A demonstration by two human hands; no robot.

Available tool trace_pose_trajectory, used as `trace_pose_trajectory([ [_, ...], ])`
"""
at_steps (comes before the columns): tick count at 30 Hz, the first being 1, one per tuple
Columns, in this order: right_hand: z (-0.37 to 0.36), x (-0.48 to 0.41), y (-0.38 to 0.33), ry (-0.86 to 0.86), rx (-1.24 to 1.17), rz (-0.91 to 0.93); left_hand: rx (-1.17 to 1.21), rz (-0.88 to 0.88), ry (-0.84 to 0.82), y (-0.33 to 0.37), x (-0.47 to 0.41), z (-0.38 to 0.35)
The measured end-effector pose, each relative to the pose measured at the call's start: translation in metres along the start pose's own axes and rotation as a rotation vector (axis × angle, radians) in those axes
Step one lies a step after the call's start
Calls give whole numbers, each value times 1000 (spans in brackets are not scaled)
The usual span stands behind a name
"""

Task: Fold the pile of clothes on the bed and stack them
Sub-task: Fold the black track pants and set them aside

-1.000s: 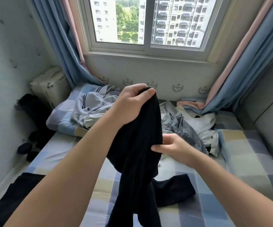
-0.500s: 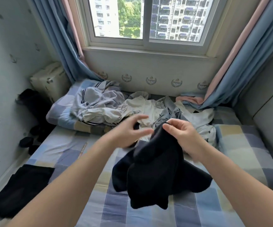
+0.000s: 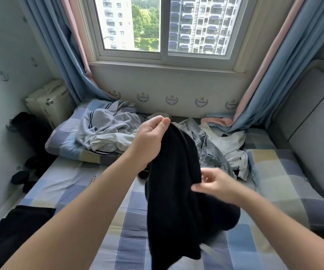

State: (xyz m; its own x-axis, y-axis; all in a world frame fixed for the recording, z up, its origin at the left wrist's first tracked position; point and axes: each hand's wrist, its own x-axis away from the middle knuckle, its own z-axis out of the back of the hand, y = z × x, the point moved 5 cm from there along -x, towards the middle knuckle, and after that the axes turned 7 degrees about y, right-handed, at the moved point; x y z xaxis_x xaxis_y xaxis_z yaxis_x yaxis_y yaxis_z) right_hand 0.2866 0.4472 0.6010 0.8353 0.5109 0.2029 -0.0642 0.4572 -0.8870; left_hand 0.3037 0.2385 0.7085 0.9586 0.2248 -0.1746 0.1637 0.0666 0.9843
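I see the bed's blue-and-beige checked sheet [image 3: 75, 184] running up to the white-framed window [image 3: 164, 55], with rumpled grey and white clothes [image 3: 108, 133] heaped along its far edge. A black knit garment [image 3: 174, 201] hangs over mid-bed, its top pinched by the left hand [image 3: 151, 137]. The right hand [image 3: 215, 184] is blurred at the garment's edge, so I can't tell its grip.

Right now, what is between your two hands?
The black garment: the left hand pinches its top and it drapes down to the blurred right hand, above the checked bed. The head view shows it.
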Motion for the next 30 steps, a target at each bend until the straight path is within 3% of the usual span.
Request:
trace_pose_trajectory([
  [4, -30, 4, 30, 9, -7, -114, 87, 121, 53, 0, -3, 2],
  [9, -51, -9, 16, 42, -46, -36, 139, 172, 149, -9, -15, 15],
  [14, -38, -13, -20, 122, -397, -75, -53, 127, 365, -30, -27, 58],
  [18, -16, -19, -56, 191, -664, -13, -359, 267, 60, -68, 1, 56],
  [21, -10, -23, -73, 206, -723, 28, -368, 326, -232, -96, 34, 28],
  [23, -5, -24, -77, 217, -715, 48, -338, 355, -325, -113, 53, 7],
  [27, 12, -25, -75, 250, -680, 65, -459, 166, -118, -127, 55, -2],
  [30, 33, -24, -64, 301, -554, 41, -437, 174, 14, -116, 44, 8],
])
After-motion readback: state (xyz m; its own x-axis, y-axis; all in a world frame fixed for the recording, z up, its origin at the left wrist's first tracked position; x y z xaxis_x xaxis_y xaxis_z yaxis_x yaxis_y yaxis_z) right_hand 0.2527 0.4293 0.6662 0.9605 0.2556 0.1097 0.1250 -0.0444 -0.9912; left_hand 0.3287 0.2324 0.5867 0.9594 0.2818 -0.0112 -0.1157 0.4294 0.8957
